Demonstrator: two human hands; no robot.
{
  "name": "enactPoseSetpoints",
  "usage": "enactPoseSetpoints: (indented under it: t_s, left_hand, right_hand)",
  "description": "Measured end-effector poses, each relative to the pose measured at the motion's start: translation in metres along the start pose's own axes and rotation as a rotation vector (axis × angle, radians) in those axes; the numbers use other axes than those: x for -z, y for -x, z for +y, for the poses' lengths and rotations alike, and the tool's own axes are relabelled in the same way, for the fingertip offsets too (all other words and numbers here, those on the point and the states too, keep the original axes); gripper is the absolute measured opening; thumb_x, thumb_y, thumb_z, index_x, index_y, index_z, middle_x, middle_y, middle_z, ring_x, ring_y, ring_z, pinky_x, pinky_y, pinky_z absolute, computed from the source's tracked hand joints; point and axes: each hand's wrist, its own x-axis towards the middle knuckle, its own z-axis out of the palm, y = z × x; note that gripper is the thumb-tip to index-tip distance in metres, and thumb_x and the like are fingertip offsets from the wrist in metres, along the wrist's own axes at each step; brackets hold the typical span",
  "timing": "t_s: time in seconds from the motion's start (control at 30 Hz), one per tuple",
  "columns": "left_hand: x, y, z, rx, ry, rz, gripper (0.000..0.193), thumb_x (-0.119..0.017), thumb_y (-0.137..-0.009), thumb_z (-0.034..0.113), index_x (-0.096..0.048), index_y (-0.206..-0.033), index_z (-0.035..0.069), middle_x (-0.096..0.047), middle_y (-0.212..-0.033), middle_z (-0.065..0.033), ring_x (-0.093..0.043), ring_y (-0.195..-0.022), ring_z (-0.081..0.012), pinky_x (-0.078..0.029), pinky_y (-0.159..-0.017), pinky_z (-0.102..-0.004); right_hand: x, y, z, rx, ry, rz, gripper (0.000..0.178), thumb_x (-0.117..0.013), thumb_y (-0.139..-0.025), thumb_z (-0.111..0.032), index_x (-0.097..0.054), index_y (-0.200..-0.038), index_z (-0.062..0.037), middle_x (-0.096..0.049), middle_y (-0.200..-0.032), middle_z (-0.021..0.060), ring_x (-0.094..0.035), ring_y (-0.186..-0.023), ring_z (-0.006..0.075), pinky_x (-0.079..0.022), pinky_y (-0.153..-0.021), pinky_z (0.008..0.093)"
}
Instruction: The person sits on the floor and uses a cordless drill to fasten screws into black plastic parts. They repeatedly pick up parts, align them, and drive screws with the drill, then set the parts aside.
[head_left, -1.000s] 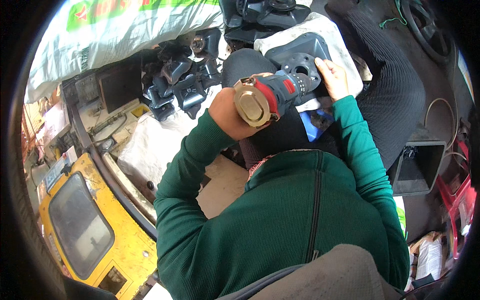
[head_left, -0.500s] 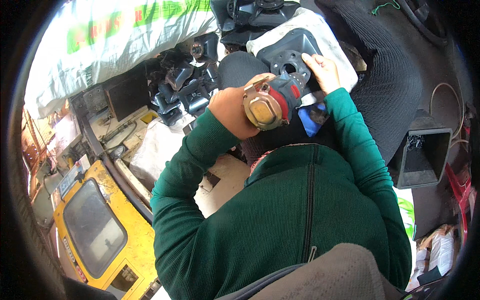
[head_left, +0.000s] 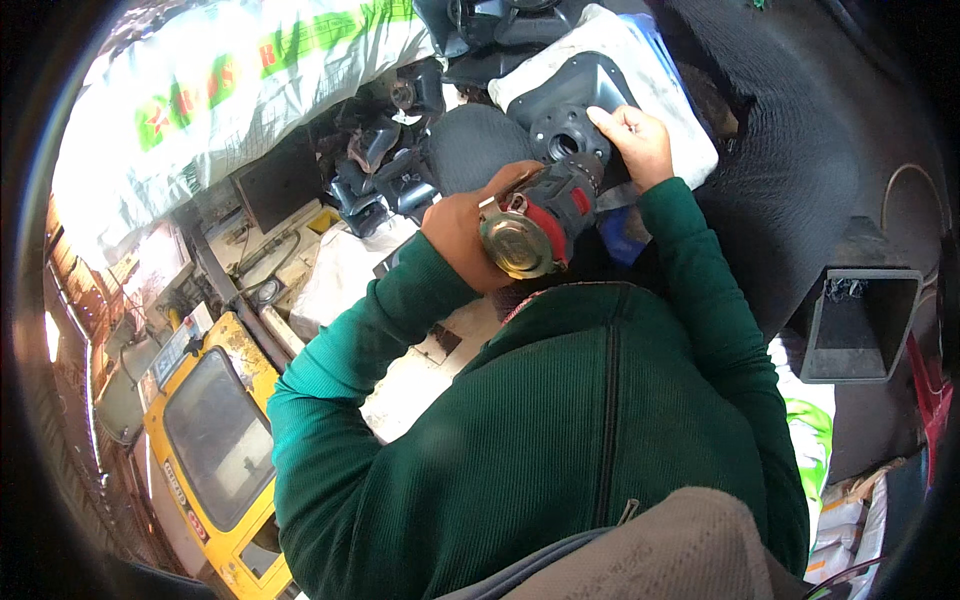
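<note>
My left hand is wrapped round a red and grey cordless drill with a scuffed, rounded rear end. The drill's front end sits at the near right edge of the round flange on a black plastic part. That flange has a large central hole and smaller holes about its ring. On the flange's right side, the thumb and fingers of my right hand pinch the rim. Beneath the part lies a white pad or sack across my leg. The bit's tip cannot be made out.
Several black plastic pieces are heaped to the left, beside a large white and green sack. More black parts stand at the far side. A black open-topped box is at the right, and a yellow machine panel at lower left.
The whole view has shifted a little. The drill's rear has moved slightly nearer to me, while its front stays at the flange. My right hand keeps its pinch on the rim.
</note>
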Motion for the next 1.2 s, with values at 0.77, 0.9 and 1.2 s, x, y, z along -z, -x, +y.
enactPoseSetpoints:
  t_s: [0.77,0.9,1.2]
  left_hand:
    - [-0.076,0.094,-0.030,-0.404,0.063,0.575,0.051,-0.076,-0.068,0.022,-0.054,-0.111,0.005,-0.059,-0.104,-0.0116,-0.059,-0.095,-0.0285,-0.047,-0.082,-0.0396]
    - [-0.084,0.099,-0.038,-0.390,0.021,0.550,0.049,-0.076,-0.068,0.022,-0.054,-0.109,0.005,-0.058,-0.104,-0.0122,-0.058,-0.093,-0.0291,-0.047,-0.081,-0.0387]
    - [-0.096,0.104,-0.044,-0.387,0.031,0.596,0.051,-0.076,-0.067,0.021,-0.054,-0.109,0.004,-0.059,-0.102,-0.0120,-0.058,-0.091,-0.0308,-0.044,-0.082,-0.0402]
  right_hand:
    - [0.033,0.080,-0.053,-0.339,-1.171,-0.357,0.051,-0.041,-0.085,-0.015,-0.036,-0.129,0.0109,-0.051,-0.120,0.0215,-0.052,-0.109,0.0320,-0.049,-0.085,0.0372]
    - [0.018,0.090,-0.063,-0.365,-1.250,-0.483,0.056,-0.040,-0.083,-0.013,-0.030,-0.132,0.0118,-0.036,-0.135,0.0267,-0.035,-0.128,0.0359,-0.034,-0.104,0.0417]
    - [0.006,0.092,-0.060,-0.401,-1.233,-0.586,0.060,-0.042,-0.080,-0.013,-0.028,-0.133,0.0114,-0.033,-0.137,0.0262,-0.031,-0.131,0.0349,-0.030,-0.107,0.0398]
